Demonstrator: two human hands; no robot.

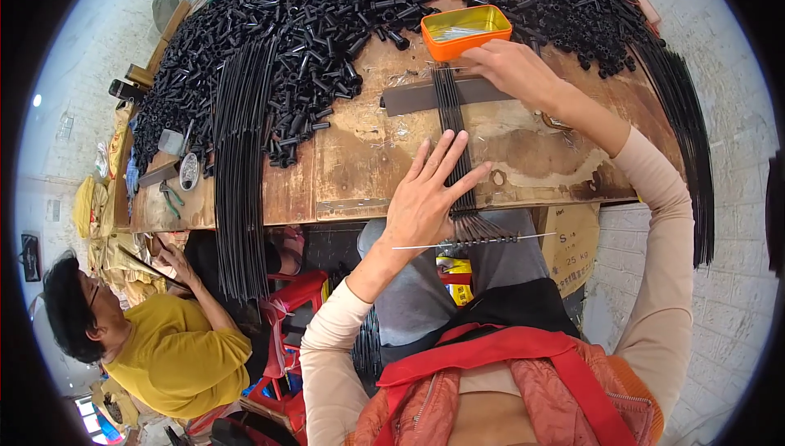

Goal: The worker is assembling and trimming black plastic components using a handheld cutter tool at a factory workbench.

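Rods (452, 111) lie under the flat, spread left hand (427, 197); right hand (509, 66) pinches their far ends.

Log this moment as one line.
left hand: flat on rods | right hand: at rod tops by orange tin | surface: wooden table

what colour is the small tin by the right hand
Orange tin, clearest in the head view.

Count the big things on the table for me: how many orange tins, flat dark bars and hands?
Orange rectangular metal tin: 1
Flat dark grey bar lying under the black rods: 1
Bare hands pressing on the thin black rods: 2, left hand and right hand
Total: 4
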